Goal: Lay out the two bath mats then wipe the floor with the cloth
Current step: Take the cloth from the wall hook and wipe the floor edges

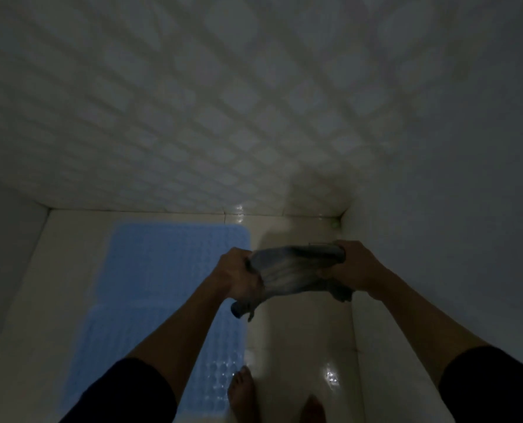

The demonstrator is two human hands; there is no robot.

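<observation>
Two light blue bubbled bath mats lie flat end to end on the left of the pale floor: the far mat (175, 257) reaches toward the back wall, the near mat (211, 361) runs toward my feet. A grey cloth (293, 271) is stretched in the air between my hands, above the bare floor right of the mats. My left hand (239, 277) grips its left end, with a bunched tail hanging below. My right hand (356, 268) grips its right end.
The room is dim and narrow. A tiled back wall (223, 117) stands ahead, plain walls close in on the left and right (467, 209). Glossy pale floor tiles (309, 346) show wet highlights. My bare feet (243, 392) stand at the bottom, beside the near mat.
</observation>
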